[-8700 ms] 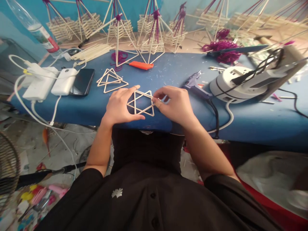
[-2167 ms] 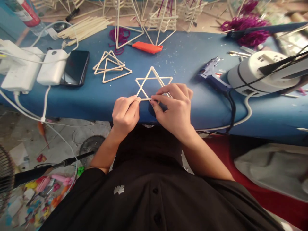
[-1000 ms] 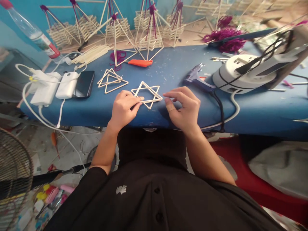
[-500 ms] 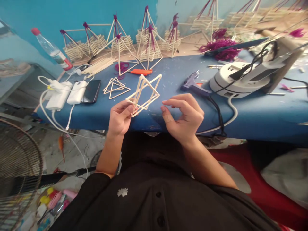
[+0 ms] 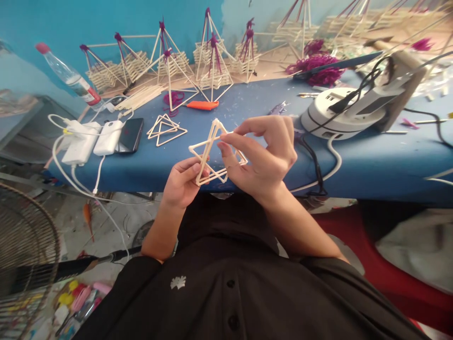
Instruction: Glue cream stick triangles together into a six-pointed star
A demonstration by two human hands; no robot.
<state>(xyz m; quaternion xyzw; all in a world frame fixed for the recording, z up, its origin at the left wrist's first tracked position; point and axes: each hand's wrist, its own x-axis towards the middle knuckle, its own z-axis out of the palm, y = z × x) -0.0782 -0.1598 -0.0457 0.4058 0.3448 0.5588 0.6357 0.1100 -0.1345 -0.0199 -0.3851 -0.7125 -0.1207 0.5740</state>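
My left hand (image 5: 182, 184) pinches the lower left corner of a small frame of pale wooden sticks (image 5: 208, 150), joined in triangles and held above the table's front edge. My right hand (image 5: 267, 158) is at the frame's right side and covers part of it. Its thumb and index fingertips come together in front of the upper sticks; whether they grip a stick or something finer is unclear. On the table to the left lie flat stick triangles (image 5: 171, 137). Behind my right hand a glue gun (image 5: 278, 108) is mostly hidden.
An orange utility knife (image 5: 202, 105) lies behind the frame. Stick pyramids with purple yarn tips (image 5: 213, 41) line the wall. At left are white chargers (image 5: 82, 141), a dark phone (image 5: 130, 135) and a bottle (image 5: 79, 85). A round power strip (image 5: 320, 113) with cables stands right.
My right hand has moved left to the stick frame, its fingertips closing and covering the glue gun's body. The frame in my left hand has shifted slightly right and down. The view has turned a little.
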